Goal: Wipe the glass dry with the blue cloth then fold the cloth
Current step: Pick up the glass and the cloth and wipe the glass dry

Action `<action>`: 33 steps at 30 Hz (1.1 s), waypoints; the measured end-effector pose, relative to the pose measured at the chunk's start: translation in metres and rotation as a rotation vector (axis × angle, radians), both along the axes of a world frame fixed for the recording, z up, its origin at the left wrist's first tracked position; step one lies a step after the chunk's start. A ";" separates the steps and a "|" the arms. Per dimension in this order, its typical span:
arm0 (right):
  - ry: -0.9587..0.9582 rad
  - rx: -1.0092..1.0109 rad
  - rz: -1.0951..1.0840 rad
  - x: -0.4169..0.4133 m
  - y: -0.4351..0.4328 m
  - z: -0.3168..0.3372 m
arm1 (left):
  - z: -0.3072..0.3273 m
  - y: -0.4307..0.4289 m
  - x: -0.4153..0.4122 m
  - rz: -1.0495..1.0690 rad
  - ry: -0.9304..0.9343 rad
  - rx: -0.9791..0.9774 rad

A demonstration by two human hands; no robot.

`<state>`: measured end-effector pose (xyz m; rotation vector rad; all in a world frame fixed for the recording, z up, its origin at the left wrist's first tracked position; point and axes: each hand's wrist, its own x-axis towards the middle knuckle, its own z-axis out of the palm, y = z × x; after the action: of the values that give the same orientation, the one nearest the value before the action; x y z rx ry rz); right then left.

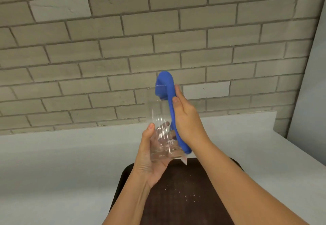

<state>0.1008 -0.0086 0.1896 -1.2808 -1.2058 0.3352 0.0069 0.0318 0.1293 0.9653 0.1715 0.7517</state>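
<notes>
A tall clear glass [159, 117] is held up in front of the brick wall, tilted slightly, its base in my left hand [151, 161]. The thumb rests on the near side and the fingers show through the glass. My right hand [187, 117] presses the blue cloth [169, 90] against the glass's right side. The cloth is bunched over the rim, partly tucked inside the mouth, and trails down along the outside to the base.
A dark brown tray [176, 194] with white specks lies on the white counter [61, 163] under my arms. A grey brick wall [123, 39] stands close behind. The counter ends at the right beside a pale panel [310, 92].
</notes>
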 end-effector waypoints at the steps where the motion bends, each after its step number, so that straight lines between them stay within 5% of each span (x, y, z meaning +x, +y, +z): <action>1: 0.039 0.000 0.012 -0.002 -0.005 -0.008 | 0.000 0.001 -0.001 -0.006 0.007 0.013; 10: 0.436 -0.011 0.064 -0.020 -0.033 -0.069 | -0.006 0.008 0.004 0.113 0.141 0.133; 17: 0.817 -0.024 0.115 0.001 -0.025 -0.078 | 0.013 0.004 0.017 0.417 0.411 0.556; 23: 0.573 0.013 0.022 0.003 -0.027 -0.058 | 0.019 -0.006 0.022 0.704 0.457 0.723; 30: 0.247 0.021 0.055 -0.017 -0.050 -0.058 | 0.029 -0.012 0.019 0.550 0.427 0.424; 33: 0.027 0.070 0.019 -0.022 -0.053 -0.050 | 0.026 -0.011 0.009 0.318 0.355 0.269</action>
<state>0.0791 -0.0613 0.1400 -1.2017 -1.1969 0.3204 0.0164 0.0207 0.1558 1.3446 0.5549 0.9039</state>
